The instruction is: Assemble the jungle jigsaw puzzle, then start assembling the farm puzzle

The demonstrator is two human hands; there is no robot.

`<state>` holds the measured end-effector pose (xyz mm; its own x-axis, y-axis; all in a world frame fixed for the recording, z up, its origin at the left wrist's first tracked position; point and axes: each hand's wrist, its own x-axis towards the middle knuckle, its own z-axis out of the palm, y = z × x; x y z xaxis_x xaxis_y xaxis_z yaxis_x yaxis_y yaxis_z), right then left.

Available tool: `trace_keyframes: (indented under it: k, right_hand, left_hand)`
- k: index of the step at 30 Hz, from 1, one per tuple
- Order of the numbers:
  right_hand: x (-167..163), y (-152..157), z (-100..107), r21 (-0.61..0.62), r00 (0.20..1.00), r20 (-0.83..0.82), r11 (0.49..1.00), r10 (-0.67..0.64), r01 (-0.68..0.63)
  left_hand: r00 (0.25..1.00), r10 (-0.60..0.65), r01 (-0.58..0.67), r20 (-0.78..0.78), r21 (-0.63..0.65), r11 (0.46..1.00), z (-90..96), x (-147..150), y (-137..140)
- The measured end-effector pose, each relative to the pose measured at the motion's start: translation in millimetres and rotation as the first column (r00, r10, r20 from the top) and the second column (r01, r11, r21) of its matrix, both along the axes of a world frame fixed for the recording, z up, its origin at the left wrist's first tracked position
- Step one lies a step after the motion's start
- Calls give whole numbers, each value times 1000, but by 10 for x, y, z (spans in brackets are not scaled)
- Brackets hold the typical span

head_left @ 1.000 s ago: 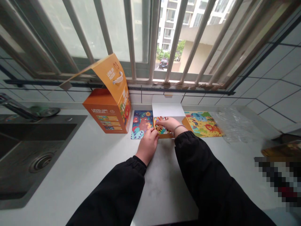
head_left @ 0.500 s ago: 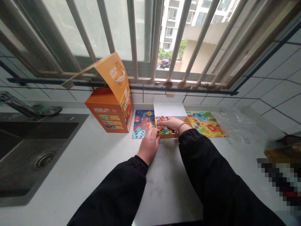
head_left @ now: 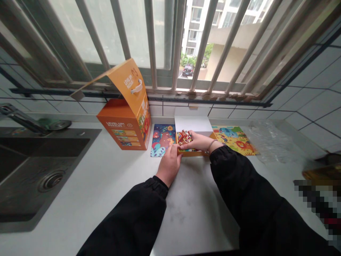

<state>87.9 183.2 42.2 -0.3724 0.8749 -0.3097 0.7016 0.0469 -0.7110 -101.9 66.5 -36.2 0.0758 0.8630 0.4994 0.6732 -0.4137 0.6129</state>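
Observation:
A shallow orange box (head_left: 195, 154) with its white-lined lid (head_left: 192, 122) raised stands on the counter, colourful jigsaw puzzle pieces (head_left: 184, 137) inside it. My left hand (head_left: 169, 165) is closed on the box's front left corner, thumb and fingers at the edge. Reaching in from the right, my right hand (head_left: 198, 142) grips a bunch of the puzzle pieces at the left part of the box. Its fingertips are partly hidden by the pieces. A dark blue animal picture sheet (head_left: 159, 142) lies left of the box, and a yellow one (head_left: 234, 140) lies to its right.
An orange puzzle carton (head_left: 125, 129) with its top flap up stands back left. Beyond it are a sink (head_left: 80, 170) and a faucet (head_left: 23, 119). Crumpled clear plastic (head_left: 271, 142) lies right on the white counter (head_left: 186, 213). A barred window rises behind.
My right hand has drawn back slightly to the right, and a bunch of puzzle pieces now shows lifted at its fingers. My left hand keeps its place on the box corner.

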Motion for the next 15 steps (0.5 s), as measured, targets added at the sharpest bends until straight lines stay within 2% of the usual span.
trace_keyframes:
  k: [9, 15]
  right_hand:
    - [-38, -23, -74, 53, 995, -91, 997, -50, 55]
    - [-141, -62, -81, 92, 996, -84, 995, -38, 46]
  left_hand:
    - [1000, -5, 5, 25, 6, 1000, -18, -9, 17]
    - [999, 25, -24, 48, -5, 1000, -32, -28, 23]
